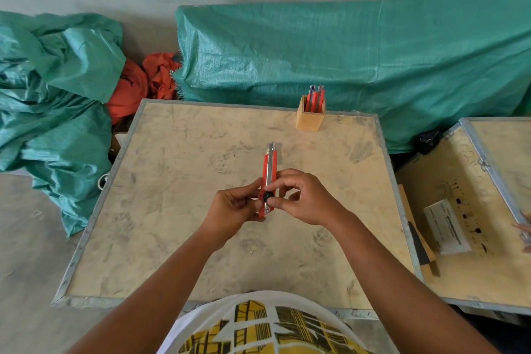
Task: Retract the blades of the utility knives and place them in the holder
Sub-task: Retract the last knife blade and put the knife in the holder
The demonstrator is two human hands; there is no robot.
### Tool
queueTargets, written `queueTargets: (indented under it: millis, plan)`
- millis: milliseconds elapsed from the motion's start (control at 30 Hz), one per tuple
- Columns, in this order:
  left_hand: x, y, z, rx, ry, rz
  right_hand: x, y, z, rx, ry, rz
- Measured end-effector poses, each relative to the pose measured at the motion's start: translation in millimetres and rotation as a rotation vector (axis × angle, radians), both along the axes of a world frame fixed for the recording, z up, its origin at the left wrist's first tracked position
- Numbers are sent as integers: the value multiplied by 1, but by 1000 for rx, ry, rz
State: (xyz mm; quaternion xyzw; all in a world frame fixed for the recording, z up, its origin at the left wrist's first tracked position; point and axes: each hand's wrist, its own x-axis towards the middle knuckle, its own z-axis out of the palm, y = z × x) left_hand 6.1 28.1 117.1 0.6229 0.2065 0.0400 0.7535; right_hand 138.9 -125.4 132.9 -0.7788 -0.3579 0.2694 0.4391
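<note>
A red utility knife [270, 165] with a metal track and a black round knob is held above the middle of the table, tip pointing away from me. A short bit of blade shows at its far end. My left hand [232, 208] grips the knife's near end from the left. My right hand [301, 198] holds it from the right, with thumb and forefinger on the black knob. A small wooden holder [310, 121] stands at the table's far edge, with several red knives [314, 99] upright in it.
The worn plywood table [178, 210] has a metal rim. A second board [459, 253] lies to the right with a paper label and a dark tool on it. Green tarps [344, 52] and orange cloth [138, 86] lie behind the table.
</note>
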Motion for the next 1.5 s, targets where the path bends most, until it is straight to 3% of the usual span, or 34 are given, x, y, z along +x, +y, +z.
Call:
queueTargets:
  millis: [467,833,1267,1500]
  plan:
    - [36,-12,-1,58,31,-22,37,-12,-8,61,33,-166]
    - [150,-10,3,204,104,-115,133,-20,-19,105,131,-374]
    - [352,34,-16,468,112,-187,319,36,-40,149,-113,-576]
    - [392,42,-52,725,314,-235,344,53,-82,57,-236,-592]
